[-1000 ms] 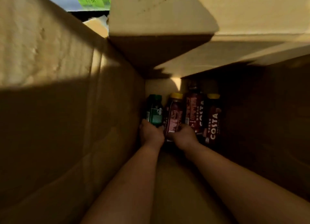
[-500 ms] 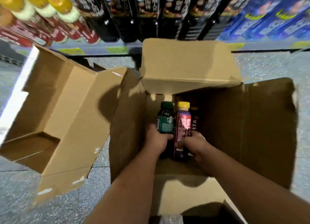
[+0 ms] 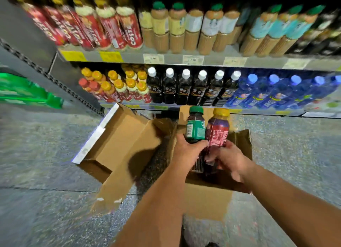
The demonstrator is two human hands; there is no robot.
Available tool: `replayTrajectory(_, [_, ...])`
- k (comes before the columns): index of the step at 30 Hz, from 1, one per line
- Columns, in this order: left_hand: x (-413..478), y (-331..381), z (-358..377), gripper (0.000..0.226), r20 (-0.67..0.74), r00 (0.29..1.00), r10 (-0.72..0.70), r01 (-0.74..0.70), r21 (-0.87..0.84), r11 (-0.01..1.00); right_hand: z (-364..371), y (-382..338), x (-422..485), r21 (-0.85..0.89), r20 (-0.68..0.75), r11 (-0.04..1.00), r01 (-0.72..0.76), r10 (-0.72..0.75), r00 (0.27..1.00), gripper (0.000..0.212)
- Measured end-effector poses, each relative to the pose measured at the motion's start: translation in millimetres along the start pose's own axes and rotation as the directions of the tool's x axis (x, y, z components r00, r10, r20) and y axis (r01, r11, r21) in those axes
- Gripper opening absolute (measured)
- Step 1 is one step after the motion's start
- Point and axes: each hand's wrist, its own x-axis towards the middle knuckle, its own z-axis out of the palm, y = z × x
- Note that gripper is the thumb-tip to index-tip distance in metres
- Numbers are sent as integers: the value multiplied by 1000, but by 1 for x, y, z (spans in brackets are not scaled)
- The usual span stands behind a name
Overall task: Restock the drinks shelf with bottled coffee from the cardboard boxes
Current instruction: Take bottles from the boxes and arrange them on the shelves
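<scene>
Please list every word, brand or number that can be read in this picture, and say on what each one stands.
"COSTA": red bottles on the upper shelf.
"10 90", likely: white price tag on that shelf's edge.
Too blurred to read: other price tags, black bottles, blue bottles, and the held green-capped bottle and yellow-capped bottle.

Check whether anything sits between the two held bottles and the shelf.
Nothing solid blocks them. The left hand grips the green-capped bottle, the right hand the yellow-capped bottle, both above the cardboard box. Only its far flap stands low between them and the lower shelf, whose front rows look full.
</scene>
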Motion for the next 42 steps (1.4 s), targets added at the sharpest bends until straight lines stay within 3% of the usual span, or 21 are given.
replayTrajectory(5, [-79, 45, -13, 66, -114, 985, 130, -142, -107, 984, 1, -49, -68, -43, 44, 986, 161, -159, 986, 41])
replayTrajectory(8, [-121, 75, -28, 53, -140, 966, 218, -237, -141, 961, 6, -79, -112, -21, 69, 969, 248, -246, 967, 47])
replayTrajectory(12, [-171, 119, -51, 46, -191, 924, 332, -367, -195, 910, 12, -127, -174, -51, 113, 917, 397, -389, 914, 36])
replayTrajectory(14, [-197, 141, -61, 41, -203, 909, 363, -407, -248, 879, 14, -149, -201, -65, 138, 898, 435, -424, 895, 50])
replayTrajectory(17, [-236, 174, -72, 39, -221, 875, 430, -481, -295, 826, 19, -183, -241, -79, 91, 859, 506, -499, 862, 63])
replayTrajectory(21, [-283, 219, -86, 31, -267, 834, 483, -548, -286, 786, 16, -224, -294, -76, 53, 792, 606, -603, 796, 53])
replayTrajectory(25, [-324, 249, -93, 19, -320, 776, 543, -620, -229, 750, 8, -246, -337, -49, 73, 756, 652, -649, 758, 44])
replayTrajectory(33, [-380, 292, -83, 42, -266, 717, 645, -697, -240, 676, -1, -267, -387, -27, 62, 727, 686, -684, 727, 62])
replayTrajectory(36, [-384, 307, -84, 36, -229, 741, 631, -670, -313, 673, -3, -278, -398, -21, 50, 712, 701, -700, 712, 52])
replayTrajectory(40, [-383, 328, -96, 22, -209, 693, 690, -721, -225, 656, 2, -302, -408, -55, 11, 693, 719, -720, 694, 38])
replayTrajectory(42, [-381, 337, -107, 27, -205, 659, 723, -752, -212, 625, 8, -315, -412, -67, -11, 684, 726, -728, 685, 33])
